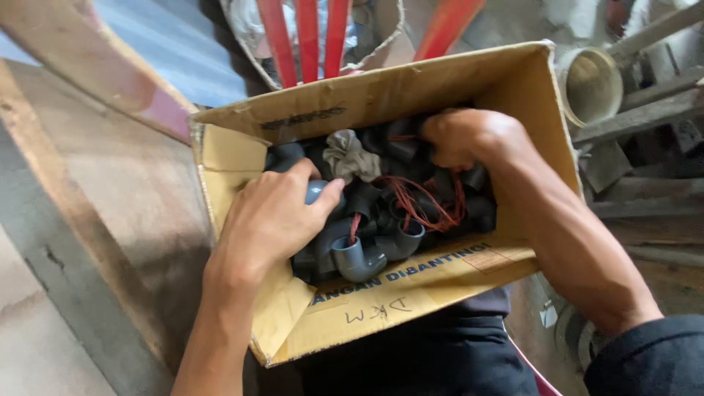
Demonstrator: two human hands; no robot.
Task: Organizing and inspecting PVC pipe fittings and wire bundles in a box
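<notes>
Both hands (271, 220) (462, 139) dig among grey fittings (367, 253) in a tan cardboard box (411, 88).

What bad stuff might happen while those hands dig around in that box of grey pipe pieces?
The red string lies tangled over the grey pipe fittings, so the right hand, buried among them, might snag on it and drag pieces out. The cardboard box seems to rest on the person's lap, tilted, with its front flap folded down; it might tip and spill. The left hand grips a fitting near the box's edge, which might slip out.
</notes>
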